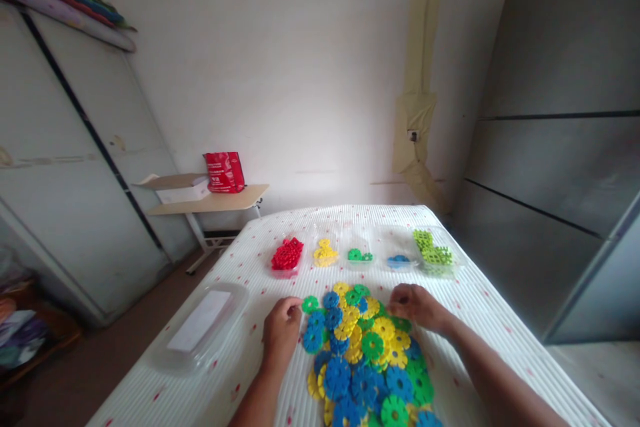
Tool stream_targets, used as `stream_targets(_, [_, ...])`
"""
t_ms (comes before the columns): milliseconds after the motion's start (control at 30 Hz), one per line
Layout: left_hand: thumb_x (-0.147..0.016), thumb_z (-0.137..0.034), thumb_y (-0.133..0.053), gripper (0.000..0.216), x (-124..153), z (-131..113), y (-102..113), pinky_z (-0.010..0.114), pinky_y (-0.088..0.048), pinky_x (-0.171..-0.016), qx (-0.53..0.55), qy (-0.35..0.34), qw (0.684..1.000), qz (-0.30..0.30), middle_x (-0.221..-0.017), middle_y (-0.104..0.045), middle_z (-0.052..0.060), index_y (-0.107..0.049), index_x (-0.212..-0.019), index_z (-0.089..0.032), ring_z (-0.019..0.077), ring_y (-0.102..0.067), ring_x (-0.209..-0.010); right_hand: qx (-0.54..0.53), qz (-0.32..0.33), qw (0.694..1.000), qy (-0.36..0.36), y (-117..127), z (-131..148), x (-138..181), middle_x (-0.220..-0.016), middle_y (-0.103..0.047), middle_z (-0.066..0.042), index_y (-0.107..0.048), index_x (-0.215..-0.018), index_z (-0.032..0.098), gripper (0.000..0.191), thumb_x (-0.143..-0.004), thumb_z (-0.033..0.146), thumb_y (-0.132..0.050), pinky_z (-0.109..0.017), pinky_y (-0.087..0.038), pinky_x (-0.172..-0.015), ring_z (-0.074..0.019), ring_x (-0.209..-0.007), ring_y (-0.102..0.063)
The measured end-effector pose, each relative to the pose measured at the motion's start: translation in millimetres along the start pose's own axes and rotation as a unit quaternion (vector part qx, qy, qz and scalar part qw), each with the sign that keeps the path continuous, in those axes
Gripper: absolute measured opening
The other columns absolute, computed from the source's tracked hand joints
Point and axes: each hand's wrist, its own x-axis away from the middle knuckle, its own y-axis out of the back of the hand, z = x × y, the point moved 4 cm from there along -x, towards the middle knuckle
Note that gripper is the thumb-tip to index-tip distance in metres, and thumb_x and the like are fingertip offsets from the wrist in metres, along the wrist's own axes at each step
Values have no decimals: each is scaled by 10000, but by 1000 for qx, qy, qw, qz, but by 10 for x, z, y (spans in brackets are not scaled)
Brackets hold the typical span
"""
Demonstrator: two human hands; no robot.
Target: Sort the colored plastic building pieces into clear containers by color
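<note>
A green disc (310,305) looks to be pinched by its edge in the left hand's (281,328) grip, right at the far left side of a big messy pile of blue, yellow and green discs (367,380). The right hand (413,305) is held at the pile's far right edge, fingers curled; whether anything's gripped there can't be told. Beyond, clear tubs (440,271) of sorted pieces are lined up across the surface (260,285).

A red bag (225,173) stands beside a white box (184,193) on a side tabletop (250,195), colourful rolls (65,3) lie atop a pale cabinet (55,113), and tan tape (425,27) surrounds a wall socket (413,135).
</note>
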Motion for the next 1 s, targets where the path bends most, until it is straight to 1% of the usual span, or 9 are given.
stream_targets(67, [-713, -256, -435, 234, 1, -9, 5, 272, -482, -733, -2, 3, 1000, 2, -799, -712, 31, -656, -767, -201, 180, -642, -775, 40, 18, 999, 7, -13, 105, 39, -748, -634, -21, -639, -692, 176, 216, -671, 390, -629, -221, -393, -566, -150, -679, -564])
stream_targets(133, [-715, -252, -439, 232, 3, -19, 8, 274, -482, -732, 1, 5, 1000, 4, -802, -712, 31, -657, -772, -199, 181, -643, -778, 94, 28, 995, -7, -35, 184, 69, -782, -632, -15, -640, -728, 194, 190, -637, 359, -666, -224, -391, -581, -153, -700, -565])
stream_targets(200, [-712, -247, -442, 227, 4, -26, 10, 275, -483, -732, 5, 4, 1000, 3, -800, -712, 32, -657, -768, -199, 181, -643, -777, 138, 32, 990, -24, -57, 234, 87, -793, -629, -10, -631, -757, 204, 192, -614, 321, -684, -228, -385, -586, -155, -703, -562])
stream_targets(300, [-707, -242, -445, 224, 6, -25, 7, 277, -483, -734, 7, 1, 1000, 1, -797, -711, 34, -657, -763, -197, 181, -642, -771, 171, 35, 984, -27, -84, 260, 96, -829, -627, -18, -619, -789, 200, 211, -604, 279, -683, -240, -383, -615, -164, -730, -568])
stream_targets(433, [-716, -245, -436, 237, 11, -7, -1, 281, -482, -741, 7, 1, 1000, 3, -803, -710, 41, -659, -773, -189, 182, -642, -777, 176, 36, 983, -24, -104, 218, 93, -837, -625, -19, -614, -817, 190, 226, -606, 252, -667, -244, -371, -616, -165, -728, -568])
stream_targets(600, [-723, -242, -439, 231, 10, 20, -16, 276, -481, -743, 6, 1, 1000, 3, -813, -711, 36, -659, -777, -195, 179, -642, -787, 147, 27, 989, -20, -121, 147, 70, -809, -630, 2, -615, -803, 191, 226, -582, 199, -661, -214, -342, -578, -140, -708, -553])
stream_targets(800, [-713, -238, -450, 218, 0, 33, -27, 274, -489, -731, 9, 4, 1000, 2, -795, -713, 31, -658, -765, -199, 180, -645, -770, 138, 34, 990, -18, -110, 218, 80, -704, -615, 34, -604, -754, 196, 168, -592, 153, -603, -191, -293, -513, -107, -623, -519])
stream_targets(933, [-715, -249, -447, 225, 4, 24, -20, 276, -489, -733, 11, 2, 1000, 2, -796, -712, 35, -658, -767, -196, 182, -646, -773, 127, 32, 991, -15, -85, 294, 98, -710, -621, 32, -622, -820, 206, 241, -594, 138, -580, -188, -316, -524, -112, -623, -536])
stream_targets(1000, [-712, -248, -447, 225, 5, 12, -11, 275, -489, -732, 11, 2, 1000, 0, -795, -712, 33, -659, -768, -198, 182, -646, -773, 126, 31, 992, 0, -87, 312, 98, -722, -625, 29, -639, -871, 223, 287, -607, 138, -565, -191, -338, -544, -116, -629, -543])
